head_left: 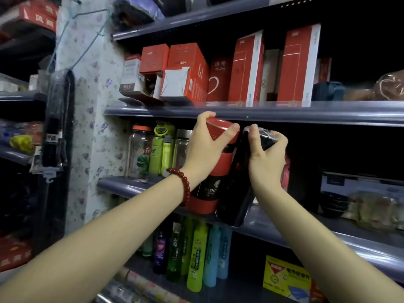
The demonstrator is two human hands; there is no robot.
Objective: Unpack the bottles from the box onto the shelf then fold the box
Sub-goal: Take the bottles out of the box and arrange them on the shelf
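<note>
My left hand [205,147] grips a red-and-black bottle [209,189] around its red cap, tilted, with its base at the front edge of the middle shelf [131,186]. My right hand [265,156] holds the plastic-wrapped top of a black bottle [235,193], which leans against the red one with its base just past the shelf lip. A red bead bracelet circles my left wrist. The box is out of view.
Clear and green bottles [161,149] stand at the left of the middle shelf. Red cartons [247,68] fill the shelf above. Coloured spray bottles [196,254] and a yellow packet [284,278] sit below. Dark bowls [334,204] lie to the right. A floral pillar stands on the left.
</note>
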